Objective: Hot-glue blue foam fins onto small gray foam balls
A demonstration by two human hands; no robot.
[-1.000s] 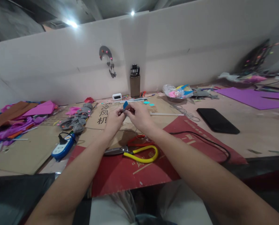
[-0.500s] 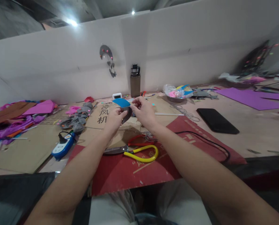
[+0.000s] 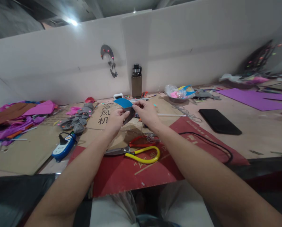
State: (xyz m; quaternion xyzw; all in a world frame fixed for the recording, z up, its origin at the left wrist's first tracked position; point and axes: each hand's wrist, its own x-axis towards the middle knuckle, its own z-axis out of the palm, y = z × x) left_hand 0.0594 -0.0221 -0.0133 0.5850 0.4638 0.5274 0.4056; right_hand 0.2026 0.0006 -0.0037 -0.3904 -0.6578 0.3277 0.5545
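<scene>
Between my hands is a curved blue felt-like piece point(image 3: 123, 103) with a dark grey piece point(image 3: 129, 116) against its underside. My left hand point(image 3: 116, 121) is closed on both layers, its thumb on the near face. My right hand point(image 3: 145, 113) pinches at the right end of the pieces; whether anything finer is in its fingertips is too small to tell. Below the hands lie scissors point(image 3: 142, 156) with one yellow and one red handle, on a red printed sheet point(image 3: 155, 176). Some thin pale cord point(image 3: 150, 137) lies beside the red handle.
A black phone point(image 3: 219, 121) and purple sheets point(image 3: 245, 98) lie to the right. At the back stand a dark bottle point(image 3: 136, 82) and a bowl point(image 3: 179, 100) of wrapped pieces. On the left are a blue-and-white power strip point(image 3: 64, 147), grey felt pieces point(image 3: 79, 121) and coloured scraps point(image 3: 35, 123).
My right fingertips have come slightly lower, closer to the right end of the blue piece. My left hand keeps its hold almost unmoved.
</scene>
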